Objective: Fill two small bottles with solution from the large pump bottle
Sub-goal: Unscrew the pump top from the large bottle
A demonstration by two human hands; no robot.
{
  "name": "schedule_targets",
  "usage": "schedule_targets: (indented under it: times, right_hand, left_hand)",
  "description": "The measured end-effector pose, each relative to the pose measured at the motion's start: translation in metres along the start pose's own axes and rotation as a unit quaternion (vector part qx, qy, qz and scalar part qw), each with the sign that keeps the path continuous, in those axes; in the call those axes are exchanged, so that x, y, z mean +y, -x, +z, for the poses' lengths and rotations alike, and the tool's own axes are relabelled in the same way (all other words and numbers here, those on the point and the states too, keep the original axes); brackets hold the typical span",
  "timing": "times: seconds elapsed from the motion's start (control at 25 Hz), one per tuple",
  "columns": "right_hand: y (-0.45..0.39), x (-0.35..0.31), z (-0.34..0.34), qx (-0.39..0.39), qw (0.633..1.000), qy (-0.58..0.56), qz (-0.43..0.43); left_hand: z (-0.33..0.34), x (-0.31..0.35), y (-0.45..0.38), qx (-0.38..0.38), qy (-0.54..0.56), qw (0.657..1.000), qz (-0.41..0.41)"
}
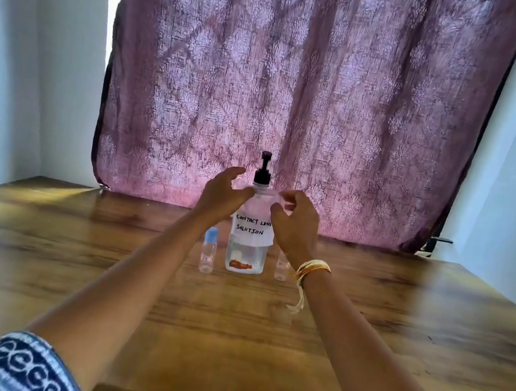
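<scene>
1. A wooden table (69, 267) has wide bare surface along its near edge and out to its left and right edges.
2. Three things stand in a row near the far edge, at its middle: a large pump bottle (250, 228), with a blue-capped small bottle (208, 250) just left of it and a second small bottle (281, 268) just right.
3. The gaps between bottles are narrow.
4. A curtain (301, 84) hangs close behind the row.
5. Both forearms cross the table's middle.
</scene>
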State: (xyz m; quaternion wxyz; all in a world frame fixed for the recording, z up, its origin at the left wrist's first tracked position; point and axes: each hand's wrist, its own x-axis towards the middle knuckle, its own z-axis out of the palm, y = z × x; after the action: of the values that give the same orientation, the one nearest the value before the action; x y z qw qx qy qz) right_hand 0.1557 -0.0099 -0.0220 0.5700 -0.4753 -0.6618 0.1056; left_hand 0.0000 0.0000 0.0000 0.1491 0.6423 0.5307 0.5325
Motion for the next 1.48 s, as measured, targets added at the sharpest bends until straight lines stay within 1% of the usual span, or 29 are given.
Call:
schedule_targets:
  times: [0.08, 0.16, 0.24, 0.32, 0.44, 0.56, 0.8, 0.92, 1.04, 1.36, 1.48]
  right_hand:
    - [-0.016, 0.004, 0.010, -0.044, 0.997, -0.051, 0.024]
    - [-0.025, 0.011, 0.019, -0.076, 0.990, -0.099, 0.064]
    - [-0.021, 0.024, 0.028, -0.075, 0.986, -0.136, 0.063]
    - [-0.017, 0.032, 0.033, -0.063, 0.985, -0.153, 0.042]
    - [-0.019, 0.040, 0.033, -0.064, 0.982, -0.177, 0.027]
    - [-0.013, 0.043, 0.028, -0.062, 0.983, -0.172, -0.021]
    - [-0.004, 0.037, 0.012, -0.041, 0.983, -0.169, -0.052]
    - [-0.005, 0.041, 0.010, -0.041, 0.981, -0.179, -0.064]
    - [-0.004, 0.042, 0.010, -0.043, 0.979, -0.190, -0.066]
    - [-0.003, 0.038, 0.005, -0.035, 0.971, -0.207, -0.112]
    - [-0.005, 0.039, 0.004, -0.045, 0.968, -0.212, -0.124]
  left_hand:
    - [0.007, -0.006, -0.010, -0.026, 0.055, 0.998, -0.031]
    - [0.016, -0.016, -0.013, -0.035, 0.132, 0.989, -0.065]
    - [0.026, -0.026, -0.011, -0.032, 0.201, 0.975, -0.087]
    - [0.032, -0.033, -0.011, -0.023, 0.240, 0.967, -0.079]
    - [0.035, -0.034, -0.010, -0.015, 0.254, 0.966, -0.056]
    - [0.031, -0.031, 0.000, -0.007, 0.265, 0.964, -0.032]
    - [0.026, -0.021, 0.014, -0.036, 0.271, 0.962, 0.002]
    - [0.026, -0.020, 0.014, -0.057, 0.248, 0.967, 0.024]
    - [0.025, -0.021, 0.015, -0.065, 0.243, 0.967, 0.028]
    - [0.024, -0.024, 0.016, -0.084, 0.243, 0.965, 0.046]
    - [0.022, -0.023, 0.018, -0.100, 0.251, 0.961, 0.053]
